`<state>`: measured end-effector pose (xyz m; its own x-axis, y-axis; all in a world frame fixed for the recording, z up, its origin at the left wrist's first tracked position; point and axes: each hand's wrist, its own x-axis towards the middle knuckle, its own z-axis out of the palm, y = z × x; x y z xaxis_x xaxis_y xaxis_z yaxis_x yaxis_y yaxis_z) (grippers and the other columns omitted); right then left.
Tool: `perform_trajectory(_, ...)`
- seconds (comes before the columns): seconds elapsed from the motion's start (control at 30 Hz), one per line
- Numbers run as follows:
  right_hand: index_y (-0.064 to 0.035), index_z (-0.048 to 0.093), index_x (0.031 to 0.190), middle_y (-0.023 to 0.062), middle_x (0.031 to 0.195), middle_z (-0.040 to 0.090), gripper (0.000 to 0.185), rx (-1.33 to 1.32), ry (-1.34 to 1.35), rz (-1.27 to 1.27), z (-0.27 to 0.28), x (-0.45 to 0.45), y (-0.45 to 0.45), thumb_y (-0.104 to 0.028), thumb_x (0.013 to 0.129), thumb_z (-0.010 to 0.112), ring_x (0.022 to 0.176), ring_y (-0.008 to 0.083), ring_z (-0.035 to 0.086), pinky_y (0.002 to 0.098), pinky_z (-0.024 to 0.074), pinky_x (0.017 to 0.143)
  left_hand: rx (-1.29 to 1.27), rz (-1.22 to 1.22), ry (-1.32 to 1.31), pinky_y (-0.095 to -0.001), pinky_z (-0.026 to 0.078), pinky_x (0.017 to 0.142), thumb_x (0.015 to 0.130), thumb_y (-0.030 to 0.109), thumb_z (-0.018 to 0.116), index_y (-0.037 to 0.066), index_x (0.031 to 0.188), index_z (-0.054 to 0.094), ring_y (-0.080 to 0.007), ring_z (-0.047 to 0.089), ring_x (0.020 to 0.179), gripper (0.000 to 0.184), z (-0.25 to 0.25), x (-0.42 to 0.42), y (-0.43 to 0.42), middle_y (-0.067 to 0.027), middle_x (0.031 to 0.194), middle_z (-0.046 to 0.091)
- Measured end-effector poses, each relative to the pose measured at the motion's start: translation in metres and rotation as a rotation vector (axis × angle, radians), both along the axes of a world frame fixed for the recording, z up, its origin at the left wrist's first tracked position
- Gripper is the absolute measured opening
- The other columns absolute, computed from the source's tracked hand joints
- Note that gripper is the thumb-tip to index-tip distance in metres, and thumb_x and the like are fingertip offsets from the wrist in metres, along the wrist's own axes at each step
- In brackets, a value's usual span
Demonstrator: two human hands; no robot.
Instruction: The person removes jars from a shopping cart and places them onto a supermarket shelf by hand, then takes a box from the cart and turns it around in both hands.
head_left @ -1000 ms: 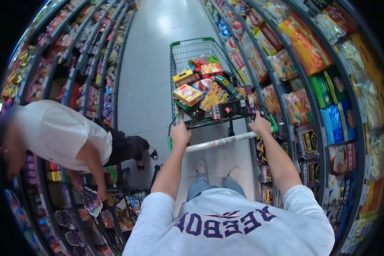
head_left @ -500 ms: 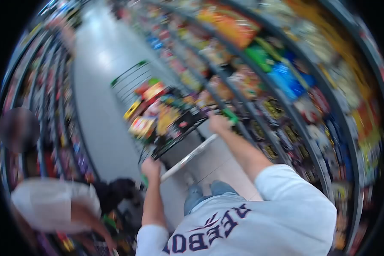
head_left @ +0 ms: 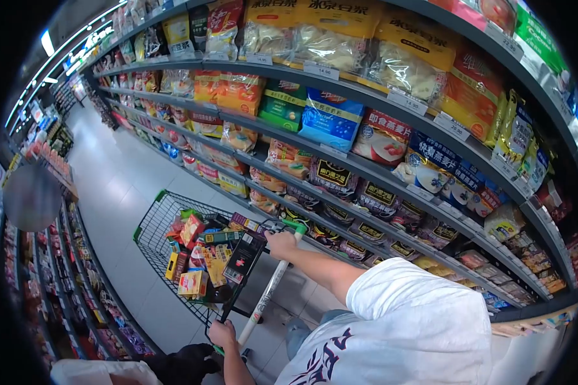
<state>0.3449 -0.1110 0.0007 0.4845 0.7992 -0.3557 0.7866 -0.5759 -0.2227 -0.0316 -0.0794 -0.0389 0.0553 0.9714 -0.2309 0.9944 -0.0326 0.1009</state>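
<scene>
Left hand (head_left: 223,333) curled at cart handle's (head_left: 263,300) left end; right hand (head_left: 281,244) curled at its right end, right arm (head_left: 324,272) extended.

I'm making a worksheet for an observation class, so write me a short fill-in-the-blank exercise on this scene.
The shopping cart's handlebar is mostly ____ in colour.
On one shelf, a ____ bag stands directly between an orange bag and a bright blue bag.
Of the left hand and right hand, the one nearer those bags is the ____ hand.

Missing words: white; green; right.
</scene>
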Motion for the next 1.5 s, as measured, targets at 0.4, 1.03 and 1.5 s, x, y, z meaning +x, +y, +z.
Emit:
perform_trajectory(0.4, -0.0067, 0.051, 0.137, 0.0179, 0.105, 0.076, 0.060, -0.062, -0.003, 0.104, 0.001, 0.006, -0.078, -0.022, 0.082, 0.069, 0.099, 0.0355, 0.076, 0.0478, 0.0588, 0.083, -0.093, 0.093, 0.028, -0.0496, 0.058, 0.083, 0.085, 0.047, 0.078, 0.008, 0.096, 0.077, -0.0392, 0.074, 0.095, 0.040, 0.011, 0.002, -0.088, -0.0174, 0.096, 0.077)
perform_trajectory(1.03, -0.0053, 0.051, 0.136, 0.0228, 0.110, 0.075, 0.060, -0.086, -0.077, 0.143, 0.022, 0.003, -0.174, -0.028, 0.084, 0.072, 0.106, 0.0401, 0.072, 0.0495, 0.0562, 0.093, -0.129, 0.103, -0.034, -0.0487, 0.060, 0.082, 0.083, 0.033, 0.072, 0.006, 0.102, 0.075, -0.0387, 0.075, 0.094, 0.033, 0.035, 0.006, -0.188, -0.0188, 0.096, 0.077)
perform_trajectory(1.5, -0.0081, 0.052, 0.131, 0.0220, 0.106, 0.075, 0.052, -0.060, -0.064, 0.090, 0.028, -0.011, -0.251, -0.029, 0.088, 0.072, 0.104, 0.0415, 0.072, 0.0525, 0.0546, 0.092, 0.236, 0.411, -0.552, -0.0529, 0.052, 0.084, 0.093, 0.035, 0.065, 0.007, 0.109, 0.061, -0.0390, 0.066, 0.101, 0.033, 0.064, -0.005, -0.256, -0.0142, 0.115, 0.066)
